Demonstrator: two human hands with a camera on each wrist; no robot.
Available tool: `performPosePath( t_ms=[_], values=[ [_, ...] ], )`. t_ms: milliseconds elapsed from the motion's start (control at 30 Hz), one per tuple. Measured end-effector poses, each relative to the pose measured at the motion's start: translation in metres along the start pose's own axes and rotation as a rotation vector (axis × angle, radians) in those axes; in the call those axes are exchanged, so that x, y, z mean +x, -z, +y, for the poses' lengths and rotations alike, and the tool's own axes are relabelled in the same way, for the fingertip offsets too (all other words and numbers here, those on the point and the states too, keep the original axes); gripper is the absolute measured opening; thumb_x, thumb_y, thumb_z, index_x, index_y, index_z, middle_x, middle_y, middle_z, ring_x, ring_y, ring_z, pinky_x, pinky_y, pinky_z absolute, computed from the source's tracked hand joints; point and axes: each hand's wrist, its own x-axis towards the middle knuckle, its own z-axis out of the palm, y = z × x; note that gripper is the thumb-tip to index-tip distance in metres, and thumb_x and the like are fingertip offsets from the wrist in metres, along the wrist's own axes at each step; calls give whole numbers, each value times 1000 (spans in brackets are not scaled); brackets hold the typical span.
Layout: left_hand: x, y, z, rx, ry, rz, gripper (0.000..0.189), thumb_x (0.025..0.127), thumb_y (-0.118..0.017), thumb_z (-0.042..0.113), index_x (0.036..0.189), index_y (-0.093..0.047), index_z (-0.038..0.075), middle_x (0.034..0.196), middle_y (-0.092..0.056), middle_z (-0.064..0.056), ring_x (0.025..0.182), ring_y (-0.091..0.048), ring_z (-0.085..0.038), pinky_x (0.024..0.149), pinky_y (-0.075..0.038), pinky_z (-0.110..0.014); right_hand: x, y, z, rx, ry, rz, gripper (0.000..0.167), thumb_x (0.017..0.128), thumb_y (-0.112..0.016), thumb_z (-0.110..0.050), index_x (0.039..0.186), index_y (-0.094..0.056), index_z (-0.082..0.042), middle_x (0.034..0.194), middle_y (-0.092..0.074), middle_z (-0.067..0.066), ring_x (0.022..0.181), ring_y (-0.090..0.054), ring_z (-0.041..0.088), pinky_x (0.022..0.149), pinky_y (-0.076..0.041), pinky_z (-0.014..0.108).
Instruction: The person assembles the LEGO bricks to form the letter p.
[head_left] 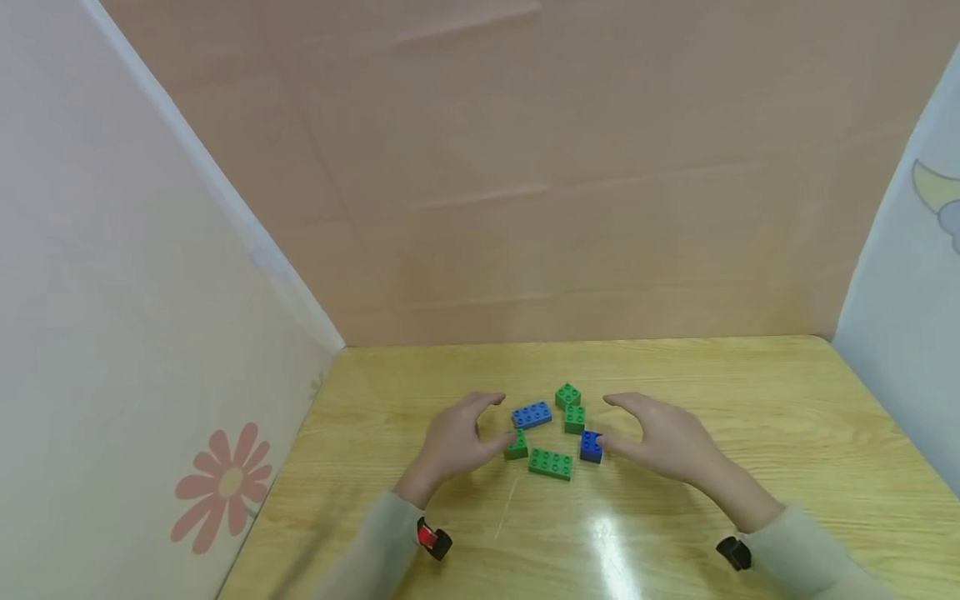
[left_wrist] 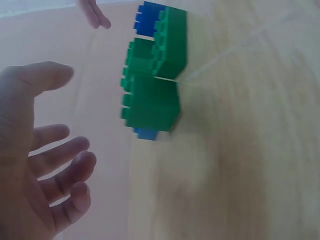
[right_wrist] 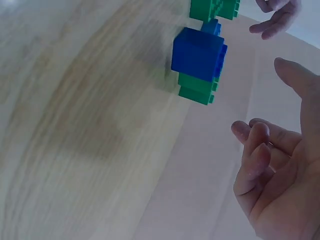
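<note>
Several toy building bricks lie in a loose cluster on the wooden table (head_left: 375, 375). Two long ones are the light blue brick (head_left: 532, 415) and the green brick (head_left: 551, 463). Shorter ones are a dark blue brick (head_left: 591, 447), a green brick (head_left: 516, 446) at the left, and two green bricks at the back, one (head_left: 567, 395) behind the other (head_left: 574, 419). My left hand (head_left: 459, 437) hovers at the cluster's left, thumb and fingers spread apart. Mirroring it on the right, my right hand (head_left: 667, 435) has its thumb overlapping the dark blue brick in the head view. Both palms hold nothing.
A tan wall panel (head_left: 562, 183) rises behind the table. White side panels stand at the left (head_left: 150, 250) and right (head_left: 907, 308). Black straps are on the left wrist (head_left: 435, 539) and right wrist (head_left: 734, 552).
</note>
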Motion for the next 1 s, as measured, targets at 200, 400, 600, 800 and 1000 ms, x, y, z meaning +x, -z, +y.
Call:
performPosePath(
  t_ms=[200,400,600,800,1000],
  values=[
    [-3,-13,-10,-48,3,-57,57,91,-79,44,136,-67,12,133,-67,3,116,-67,-23,92,-56,-42,-1,-12,0,-10,4,-48,63,91,-76,-55,133,-69,-9,131,-69,12,114,-67,38,87,-56,58],
    [-3,-24,-15,-57,38,-110,49,90,-82,44,130,-71,19,127,-68,9,118,-65,-17,97,-53,-42,-1,-23,3,-29,24,-79,59,89,-79,-49,129,-70,-7,123,-72,10,109,-69,36,86,-57,55],
    [-3,-36,-23,-55,53,-102,43,91,-81,44,127,-72,24,118,-69,15,111,-65,-11,95,-53,-43,2,-32,7,-17,30,-99,53,89,-82,-42,126,-71,-6,117,-74,6,106,-71,33,86,-57,54],
    [-3,-38,-22,-49,67,-94,39,91,-80,46,124,-73,26,114,-68,16,108,-65,-10,93,-53,-42,4,-35,6,16,32,-109,47,88,-84,-35,123,-72,-5,113,-75,4,103,-71,31,85,-58,53],
    [-4,-39,-19,-62,69,-89,39,92,-80,45,125,-73,25,115,-68,14,108,-64,-9,94,-53,-41,3,-37,6,28,36,-113,42,88,-84,-32,121,-74,-7,110,-75,0,100,-72,28,81,-59,50]
  ],
)
